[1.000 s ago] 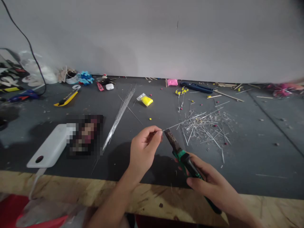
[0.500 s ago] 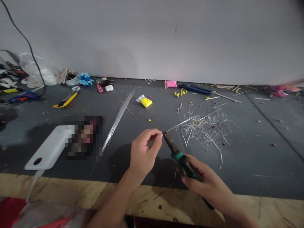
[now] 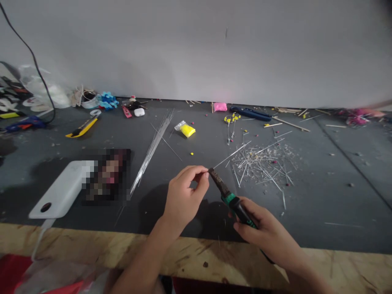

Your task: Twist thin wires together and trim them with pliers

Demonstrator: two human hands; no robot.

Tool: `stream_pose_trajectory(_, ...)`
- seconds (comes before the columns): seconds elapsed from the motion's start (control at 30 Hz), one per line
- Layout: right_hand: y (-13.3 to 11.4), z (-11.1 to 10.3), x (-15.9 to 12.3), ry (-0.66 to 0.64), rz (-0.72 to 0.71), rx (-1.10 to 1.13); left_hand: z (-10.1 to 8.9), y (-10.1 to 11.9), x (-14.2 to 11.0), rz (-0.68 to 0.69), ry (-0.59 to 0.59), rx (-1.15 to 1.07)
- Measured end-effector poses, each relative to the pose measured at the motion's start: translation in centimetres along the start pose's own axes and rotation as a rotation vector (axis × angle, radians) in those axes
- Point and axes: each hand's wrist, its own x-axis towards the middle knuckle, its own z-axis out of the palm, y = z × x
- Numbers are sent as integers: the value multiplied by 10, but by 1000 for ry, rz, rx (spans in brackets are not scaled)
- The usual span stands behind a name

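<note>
My left hand point(image 3: 185, 196) is closed in a pinch, thumb and forefinger tips together on the near end of a thin metal wire point(image 3: 228, 156). Right against those fingertips are the dark jaws of the pliers point(image 3: 234, 203), which have black and green handles. My right hand point(image 3: 266, 230) is wrapped round these handles. From the jaws the wire runs up and to the right, above the grey tabletop. The jaw tips cover part of the wire, so their exact bite cannot be made out. Beyond the pliers lies a scattered heap of cut wire pieces point(image 3: 263, 163).
A bundle of long wires point(image 3: 151, 153) lies left of my hands, near a yellow clay packet point(image 3: 186, 130). Further left are a white power bank point(image 3: 61, 190), a blurred-out dark object point(image 3: 107, 175) and a yellow cutter point(image 3: 82, 127). Yellow-beaded wire point(image 3: 232, 118) lies towards the wall.
Both hands keep their grip on the wire and pliers. The pliers' handles look slightly closer together and a little turned. The whole view has shifted slightly.
</note>
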Motion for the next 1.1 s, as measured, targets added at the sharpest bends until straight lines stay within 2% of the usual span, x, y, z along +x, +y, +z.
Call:
stream_pose_trajectory(0.2,3,-1,1,-5,34,18,-1,-1,0,-40,-55,4)
stream_pose_trajectory(0.4,3,-1,3,-5,18,2,-2,-1,-1,-147,-82,-38)
stream_pose_trajectory(0.7,6,-3,2,-6,-14,-29,-1,-5,-2,-173,-156,-45)
stream_pose_trajectory(1.1,6,-3,3,10,-34,-67,0,-1,0,-247,-157,-53)
